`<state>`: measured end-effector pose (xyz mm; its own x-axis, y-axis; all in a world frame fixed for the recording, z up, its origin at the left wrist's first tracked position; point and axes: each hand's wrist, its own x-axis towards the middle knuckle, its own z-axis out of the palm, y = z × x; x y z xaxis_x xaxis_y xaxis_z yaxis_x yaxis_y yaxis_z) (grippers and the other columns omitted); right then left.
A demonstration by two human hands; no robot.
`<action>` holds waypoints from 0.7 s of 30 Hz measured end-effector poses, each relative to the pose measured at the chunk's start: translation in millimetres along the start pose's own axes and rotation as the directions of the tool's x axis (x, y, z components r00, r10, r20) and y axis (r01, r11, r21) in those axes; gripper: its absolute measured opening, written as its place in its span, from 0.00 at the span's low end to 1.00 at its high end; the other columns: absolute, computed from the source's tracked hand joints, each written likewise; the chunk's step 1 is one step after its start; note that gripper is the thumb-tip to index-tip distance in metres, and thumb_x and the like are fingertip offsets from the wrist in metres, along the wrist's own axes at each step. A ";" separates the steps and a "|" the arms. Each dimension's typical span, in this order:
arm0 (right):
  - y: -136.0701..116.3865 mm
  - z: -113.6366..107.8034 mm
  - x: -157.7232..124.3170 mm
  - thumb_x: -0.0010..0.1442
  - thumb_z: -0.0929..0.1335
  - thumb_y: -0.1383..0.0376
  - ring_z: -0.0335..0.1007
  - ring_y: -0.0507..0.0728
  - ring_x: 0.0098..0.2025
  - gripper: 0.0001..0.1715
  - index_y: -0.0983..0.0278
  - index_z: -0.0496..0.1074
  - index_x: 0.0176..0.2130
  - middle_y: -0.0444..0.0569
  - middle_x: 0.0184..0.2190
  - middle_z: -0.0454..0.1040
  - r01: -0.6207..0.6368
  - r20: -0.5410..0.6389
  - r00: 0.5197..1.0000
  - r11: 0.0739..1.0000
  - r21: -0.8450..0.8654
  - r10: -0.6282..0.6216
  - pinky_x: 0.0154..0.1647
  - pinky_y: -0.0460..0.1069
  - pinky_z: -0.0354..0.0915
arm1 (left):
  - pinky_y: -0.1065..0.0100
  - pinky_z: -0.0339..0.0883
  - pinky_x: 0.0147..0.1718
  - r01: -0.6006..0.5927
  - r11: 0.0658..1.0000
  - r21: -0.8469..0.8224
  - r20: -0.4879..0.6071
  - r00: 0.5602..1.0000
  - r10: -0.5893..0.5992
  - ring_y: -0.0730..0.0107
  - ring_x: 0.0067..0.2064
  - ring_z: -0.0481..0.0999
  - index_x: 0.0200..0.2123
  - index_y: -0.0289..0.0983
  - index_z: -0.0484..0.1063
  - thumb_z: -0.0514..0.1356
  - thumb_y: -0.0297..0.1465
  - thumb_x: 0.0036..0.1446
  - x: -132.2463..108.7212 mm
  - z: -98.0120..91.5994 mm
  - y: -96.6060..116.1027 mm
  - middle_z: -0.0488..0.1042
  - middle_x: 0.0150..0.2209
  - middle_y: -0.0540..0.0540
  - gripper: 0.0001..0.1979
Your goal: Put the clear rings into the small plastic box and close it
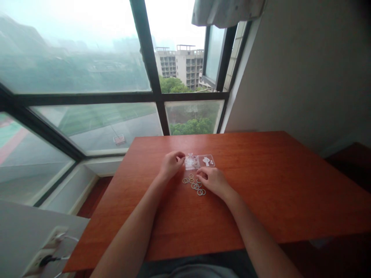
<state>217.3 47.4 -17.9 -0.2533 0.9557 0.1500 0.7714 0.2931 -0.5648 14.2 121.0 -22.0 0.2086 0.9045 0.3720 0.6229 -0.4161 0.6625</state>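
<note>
A clear plastic box (191, 162) lies opened out on the table, with small rings and bits inside its left half. White printing shows on its lid (207, 161), folded out to the right. My left hand (171, 165) is closed at the box's left edge, thumb and fingertips gripping it. Just below the lid, my right hand (213, 180) is pinched over a loose group of pale rings (196, 186). Whether a ring sits between its fingertips is hidden. A few yellowish rings (191, 178) lie between the two hands, nearer the box.
The reddish-brown wooden table (255, 185) spreads under both forearms. Dark-framed windows (159, 96) stand behind it, and a grey wall (284, 77) rises at the right. Plugs and cables (48, 259) are at a wall socket, lower left.
</note>
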 end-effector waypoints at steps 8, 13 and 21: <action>-13.5 5.4 -4.0 0.59 0.66 0.60 0.72 0.54 0.35 0.12 0.55 0.75 0.44 0.45 0.35 0.78 0.048 0.080 0.996 0.995 -0.091 -0.041 0.32 0.45 0.57 | 0.75 0.61 0.25 0.009 1.000 0.004 0.006 1.000 -0.009 0.76 0.25 0.69 0.32 0.35 0.76 0.59 0.29 0.52 0.6 -1.8 -0.6 0.77 0.30 0.48 0.06; -12.6 8.3 -4.1 0.59 0.66 0.61 0.71 0.53 0.32 0.08 0.58 0.76 0.36 0.45 0.30 0.78 0.043 0.093 0.995 0.992 -0.122 -0.032 0.30 0.45 0.56 | 0.74 0.61 0.25 -0.008 1.000 -0.003 0.020 1.000 0.008 0.76 0.26 0.69 0.33 0.35 0.76 0.59 0.29 0.53 -0.4 -2.6 1.3 0.77 0.30 0.47 0.07; -5.4 7.1 -0.9 0.57 0.67 0.62 0.69 0.52 0.29 0.08 0.59 0.77 0.35 0.44 0.27 0.76 0.015 -0.039 0.999 1.000 0.027 -0.014 0.31 0.45 0.57 | 0.75 0.61 0.25 -0.026 0.999 -0.027 0.033 0.999 0.027 0.76 0.26 0.68 0.33 0.35 0.76 0.59 0.29 0.53 -0.1 -2.2 3.2 0.76 0.27 0.48 0.07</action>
<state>209.2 44.8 -20.8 -0.2413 0.9518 0.1894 0.7513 0.3067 -0.5844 14.5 119.5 -18.6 0.2498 0.8956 0.3682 0.5970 -0.4418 0.6696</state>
